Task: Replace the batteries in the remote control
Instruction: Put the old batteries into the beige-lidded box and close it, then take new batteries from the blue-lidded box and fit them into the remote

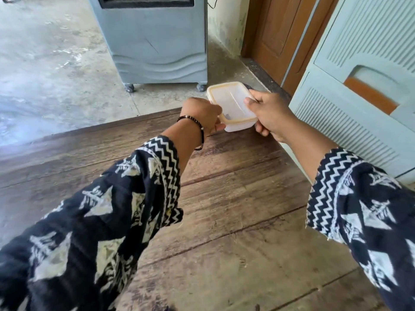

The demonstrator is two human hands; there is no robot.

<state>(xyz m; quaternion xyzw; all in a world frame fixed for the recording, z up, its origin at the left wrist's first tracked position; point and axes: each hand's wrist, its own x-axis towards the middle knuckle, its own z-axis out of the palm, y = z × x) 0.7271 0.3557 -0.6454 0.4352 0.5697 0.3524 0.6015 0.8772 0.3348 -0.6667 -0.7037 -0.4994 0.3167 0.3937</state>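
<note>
A small translucent white plastic box (231, 104) with a yellowish-rimmed lid sits at the far right corner of the wooden table (224, 209). My left hand (202, 115) grips its left side, fingers curled at the lid's edge. My right hand (269, 113) holds its right side, thumb on the lid and fingers under the rim. A faint dark shape shows through the lid; I cannot tell what it is. No remote control or batteries are in view.
A pale green plastic drawer cabinet (363, 90) stands against the table's right side. A grey air cooler on wheels (157, 41) stands on the concrete floor beyond the table. A brown wooden door (280, 34) is behind.
</note>
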